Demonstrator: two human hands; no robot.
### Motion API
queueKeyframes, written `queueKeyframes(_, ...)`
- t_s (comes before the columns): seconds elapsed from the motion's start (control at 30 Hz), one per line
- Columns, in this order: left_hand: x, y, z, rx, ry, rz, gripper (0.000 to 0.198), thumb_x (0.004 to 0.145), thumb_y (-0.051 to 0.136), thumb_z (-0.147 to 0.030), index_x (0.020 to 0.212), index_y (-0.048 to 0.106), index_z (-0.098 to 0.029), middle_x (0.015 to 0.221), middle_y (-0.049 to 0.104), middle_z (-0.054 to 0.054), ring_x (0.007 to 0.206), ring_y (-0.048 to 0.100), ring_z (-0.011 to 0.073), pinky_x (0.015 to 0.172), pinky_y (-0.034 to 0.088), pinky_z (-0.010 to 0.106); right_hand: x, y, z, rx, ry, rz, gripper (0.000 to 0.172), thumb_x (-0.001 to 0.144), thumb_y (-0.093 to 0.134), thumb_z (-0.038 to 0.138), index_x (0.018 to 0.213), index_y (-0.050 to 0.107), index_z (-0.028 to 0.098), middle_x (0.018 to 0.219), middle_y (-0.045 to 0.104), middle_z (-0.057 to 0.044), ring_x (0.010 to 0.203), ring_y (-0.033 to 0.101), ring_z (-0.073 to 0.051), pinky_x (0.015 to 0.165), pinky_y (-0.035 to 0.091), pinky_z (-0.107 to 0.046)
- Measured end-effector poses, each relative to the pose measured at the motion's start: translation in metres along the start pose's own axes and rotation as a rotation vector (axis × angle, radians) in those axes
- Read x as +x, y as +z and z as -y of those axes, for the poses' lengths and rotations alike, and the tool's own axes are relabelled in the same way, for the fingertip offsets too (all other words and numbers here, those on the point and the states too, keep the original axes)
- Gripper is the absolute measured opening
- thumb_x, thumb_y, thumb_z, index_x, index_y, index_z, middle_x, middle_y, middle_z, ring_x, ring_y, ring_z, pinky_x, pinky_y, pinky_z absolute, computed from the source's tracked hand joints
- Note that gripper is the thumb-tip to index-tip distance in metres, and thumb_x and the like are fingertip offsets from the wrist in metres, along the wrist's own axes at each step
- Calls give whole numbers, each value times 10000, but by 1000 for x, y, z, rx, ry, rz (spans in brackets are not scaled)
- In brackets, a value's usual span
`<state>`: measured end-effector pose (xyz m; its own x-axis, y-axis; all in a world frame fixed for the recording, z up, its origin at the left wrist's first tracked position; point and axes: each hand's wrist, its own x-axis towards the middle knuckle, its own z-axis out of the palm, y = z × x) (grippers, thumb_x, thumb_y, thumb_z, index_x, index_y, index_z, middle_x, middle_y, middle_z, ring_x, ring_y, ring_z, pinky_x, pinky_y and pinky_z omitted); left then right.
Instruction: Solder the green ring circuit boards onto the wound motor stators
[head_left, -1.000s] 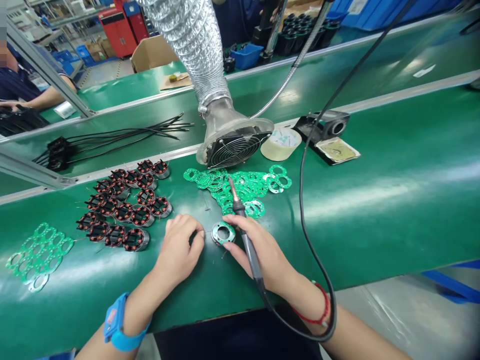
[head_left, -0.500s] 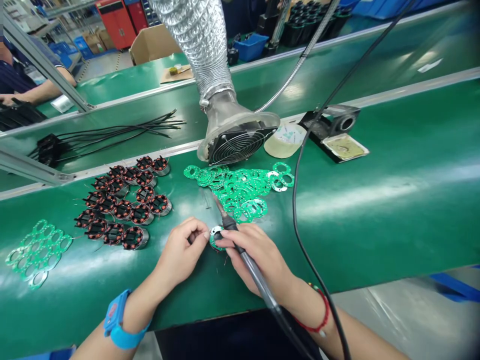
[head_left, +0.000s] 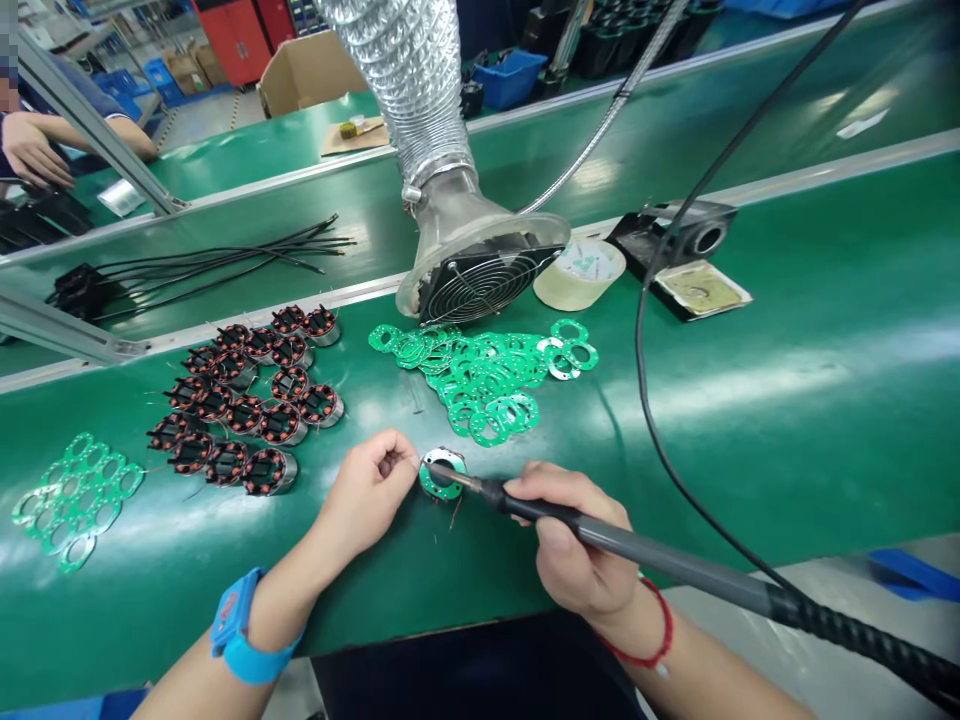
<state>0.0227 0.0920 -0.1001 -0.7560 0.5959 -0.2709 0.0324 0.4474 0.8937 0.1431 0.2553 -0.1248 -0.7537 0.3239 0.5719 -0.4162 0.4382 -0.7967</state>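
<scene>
In the head view, the right hand [head_left: 581,540] is closed around a soldering iron [head_left: 637,547], whose metal tip reaches left over a ring-shaped green board [head_left: 451,490] on a wound coil, roughly midway between the worktop's [head_left: 787,430] front and far edges; whether the tip touches the board cannot be told. The left hand [head_left: 373,490] has thumb and forefinger pinched together at the board's left rim; anything between them is too small to tell. Fine wires [head_left: 454,513] stick out from under the board toward the front edge. Beyond it, toward the far edge, lies a heap of loose green rings [head_left: 487,380], and a caged fan [head_left: 487,285] on a silver duct [head_left: 427,90] hangs above that edge. Near the far edge to the right are a tape roll [head_left: 574,290] and a black stand [head_left: 675,238] with a shallow tray. Left of the hands stand grouped copper-wound coils [head_left: 244,412], and farther toward the worktop's left side more green rings [head_left: 105,515] lie flat.
</scene>
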Motion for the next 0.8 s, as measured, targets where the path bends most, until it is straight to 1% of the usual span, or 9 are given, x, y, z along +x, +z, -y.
queueKeyframes(0.13,-1,1,1,12,-7,-12,133,807,486,-242,689,484,-182,558,382,-65,539,351,96,523,277,212,0,-1,0,-18,9,1,189,911,449,312,992,597,226,721,617,-32,631,597,-179,588,512,-344)
queueKeyframes(0.23,-1,1,0,23,-1,-18,129,806,484,-231,686,479,-182,559,385,-65,538,354,96,521,277,211,2,-2,1,-31,-3,-6,196,909,455,325,989,602,224,703,625,-32,615,613,-181,581,524,-350)
queueKeyframes(0.27,-1,1,-1,33,4,-22,127,805,482,-225,685,477,-182,563,390,-64,541,358,96,522,277,211,3,-2,1,-37,-2,-6,197,908,464,320,1014,601,225,710,637,-31,616,626,-180,583,530,-345)
queueKeyframes(0.33,-2,1,-2,60,17,-31,122,801,475,-210,682,473,-183,572,401,-62,545,366,96,525,278,213,7,0,3,-61,18,20,248,915,471,284,1138,563,225,777,678,-39,670,664,-184,631,549,-344)
queueKeyframes(0.43,-2,2,-4,88,48,-41,121,793,463,-188,672,462,-184,580,411,-60,549,376,97,531,283,216,16,6,4,-163,23,163,383,926,442,179,1304,434,237,973,709,-63,889,677,-198,797,541,-379)
queueKeyframes(0.57,-1,2,-4,102,87,-45,134,788,457,-169,657,435,-187,585,403,-61,554,376,97,535,287,217,22,14,3,-287,-74,415,486,866,478,119,1330,394,236,1180,633,-84,1096,576,-229,912,490,-442)
queueKeyframes(0.63,-1,2,-4,108,94,-39,153,801,458,-174,653,423,-188,589,404,-61,558,376,97,537,291,218,22,16,2,-299,-88,472,538,841,479,98,1352,359,214,1231,593,-96,1138,536,-240,939,470,-466)
queueKeyframes(0.7,-1,2,-4,104,80,-29,130,832,455,-200,703,454,-186,623,434,-54,577,401,100,551,315,219,21,17,-1,-325,-76,465,527,845,492,110,1346,361,210,1198,596,-100,1088,545,-243,917,476,-471)
queueKeyframes(0.8,-4,-1,-4,130,67,19,96,869,474,-269,866,518,-184,732,506,-28,656,471,117,602,372,228,19,16,-5,-397,-30,368,483,862,548,191,1316,386,211,1082,611,-106,969,566,-249,832,504,-458)
